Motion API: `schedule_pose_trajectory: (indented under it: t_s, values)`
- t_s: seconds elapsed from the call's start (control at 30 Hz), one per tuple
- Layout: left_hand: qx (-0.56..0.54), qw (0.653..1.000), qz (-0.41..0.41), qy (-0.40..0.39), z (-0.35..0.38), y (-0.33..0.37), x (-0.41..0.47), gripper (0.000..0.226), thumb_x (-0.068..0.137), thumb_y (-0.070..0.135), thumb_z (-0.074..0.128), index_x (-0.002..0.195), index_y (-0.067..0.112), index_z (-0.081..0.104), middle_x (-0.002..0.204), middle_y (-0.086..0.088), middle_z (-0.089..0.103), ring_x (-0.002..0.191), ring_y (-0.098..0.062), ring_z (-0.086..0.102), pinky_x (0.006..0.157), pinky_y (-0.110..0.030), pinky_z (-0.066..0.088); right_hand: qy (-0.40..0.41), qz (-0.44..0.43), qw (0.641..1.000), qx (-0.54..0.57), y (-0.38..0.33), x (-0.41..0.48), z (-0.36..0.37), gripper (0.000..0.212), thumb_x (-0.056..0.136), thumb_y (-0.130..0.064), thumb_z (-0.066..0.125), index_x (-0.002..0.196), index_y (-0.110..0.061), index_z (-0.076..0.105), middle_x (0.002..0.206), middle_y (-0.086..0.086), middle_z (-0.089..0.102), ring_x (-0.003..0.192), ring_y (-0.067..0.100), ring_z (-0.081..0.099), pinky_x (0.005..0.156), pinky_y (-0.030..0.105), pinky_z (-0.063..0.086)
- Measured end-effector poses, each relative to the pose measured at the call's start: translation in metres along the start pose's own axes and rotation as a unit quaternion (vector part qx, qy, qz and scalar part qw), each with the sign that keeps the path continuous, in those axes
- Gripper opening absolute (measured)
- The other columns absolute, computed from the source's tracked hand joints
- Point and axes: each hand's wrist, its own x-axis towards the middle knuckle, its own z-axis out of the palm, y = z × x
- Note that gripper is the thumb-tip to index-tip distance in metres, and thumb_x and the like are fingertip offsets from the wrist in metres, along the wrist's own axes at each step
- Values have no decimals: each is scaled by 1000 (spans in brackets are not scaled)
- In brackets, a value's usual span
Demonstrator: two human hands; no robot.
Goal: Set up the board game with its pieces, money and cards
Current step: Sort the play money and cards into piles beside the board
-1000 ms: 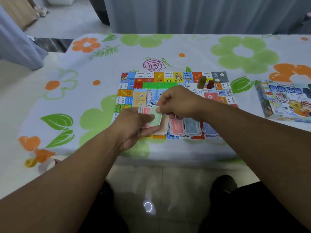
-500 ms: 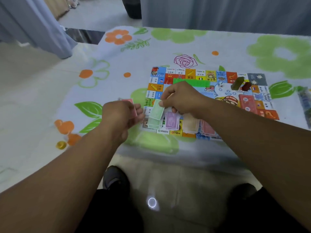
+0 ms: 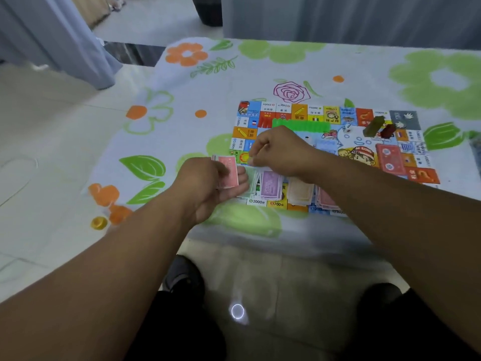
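**Q:** Moved since the previous frame?
**A:** Left hand [image 3: 208,186] has closed in on the right hand [image 3: 281,152], which has lowered onto the green pile [image 3: 251,185].

**Q:** Layout, largest item first?
**A:** Board [image 3: 325,142] lies flat, beyond the left grip. Four money piles run along its near edge, starting just right of that grip: green pile, purple pile [image 3: 270,182], beige pile [image 3: 300,190], pink pile [image 3: 325,200]. They are sorted by colour, presumably so each denomination deals out quickly. Tokens [image 3: 373,126] stand well right of both hands, at the far side.

**Q:** Grip status?
**A:** Left hand clasps the red notes [image 3: 230,175] with thumb on top and fingers beneath, evidently as a feed stack. Its fingertips touch the green pile. Right hand's fingers are curled, tips down at that pile's far edge. Whether they pinch a note cannot be determined.

**Q:** Step in hand?
**A:** Judged to be sorting money. The red notes are not yet laid down.
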Motion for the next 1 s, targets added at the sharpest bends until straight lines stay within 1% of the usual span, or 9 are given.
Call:
schedule_pose_trajectory:
  t_s: [0.07, 0.13, 0.23, 0.33, 0.4, 0.57, 0.8, 0.93, 1.0]
  values:
    - [15, 1000, 1, -17, 5, -4, 0, 23, 96, -9, 41, 109, -6, 60, 91, -20, 74, 79, -29, 75, 62, -37, 61, -10, 1, 1000, 20, -3, -6, -4, 18, 93, -21, 71, 90, -3, 71, 81, -3, 65, 61, 4, 55, 54, 22, 46]
    - [31, 999, 5, -32, 12, -8, 0, 23, 96, -10, 46, 109, -3, 63, 93, -17, 75, 79, -26, 75, 62, -36, 61, -29, 13, 999, 42, -3, -13, -8, 27, 99, -30, 62, 88, -7, 69, 82, 5, 69, 50, 11, 52, 42, 20, 39]
    - [38, 997, 7, -63, 23, -13, 0, 26, 95, -11, 48, 111, 0, 65, 95, -14, 76, 78, -23, 76, 60, -33, 60, -35, 19, 996, 77, 1, -20, -16, 29, 102, -37, 55, 88, -13, 66, 85, 9, 70, 50, 15, 56, 44, 25, 39]
    - [35, 997, 10, -73, 33, -15, 0, 24, 93, -11, 51, 111, -2, 65, 94, -15, 76, 79, -25, 76, 61, -33, 60, -21, 9, 998, 53, 9, -27, -26, 18, 95, -22, 68, 92, -5, 68, 73, 2, 67, 50, 12, 58, 44, 26, 41]
    - [45, 996, 10, -80, 41, -18, 1, 24, 93, -10, 54, 113, -2, 65, 95, -15, 76, 82, -26, 76, 62, -34, 61, -16, 14, 999, 42, 15, -32, -35, 9, 90, -12, 73, 91, -5, 69, 63, -2, 64, 47, 10, 58, 44, 26, 41]
    - [59, 992, -12, -107, 62, -24, -1, 25, 97, -5, 51, 116, 6, 62, 97, -10, 77, 85, -27, 76, 61, -34, 61, 2, 72, 997, 40, 40, -45, -64, 11, 88, -10, 74, 90, -1, 69, 52, -5, 64, 43, 6, 57, 40, 21, 41]
    - [90, 991, -41, -90, 77, -31, 0, 14, 96, 0, 51, 102, -5, 62, 92, -19, 76, 83, -30, 76, 60, -35, 61, -7, 128, 992, 6, 75, -68, -93, 13, 85, -11, 79, 81, -1, 72, 59, 9, 63, 47, 13, 54, 40, 22, 37]
    - [89, 989, -54, -103, 82, -33, -3, 17, 95, -1, 48, 102, -6, 62, 96, -23, 74, 88, -33, 75, 64, -38, 62, -16, 143, 990, -9, 83, -73, -96, 12, 83, -12, 81, 80, -3, 74, 53, -1, 64, 44, 7, 54, 39, 19, 38]
    - [84, 989, -58, -110, 85, -34, -5, 20, 94, -3, 44, 103, -8, 62, 98, -26, 73, 90, -36, 74, 65, -40, 62, -6, 144, 989, -21, 83, -74, -96, 11, 82, -11, 82, 80, -5, 74, 59, 0, 66, 51, 10, 58, 38, 18, 39]
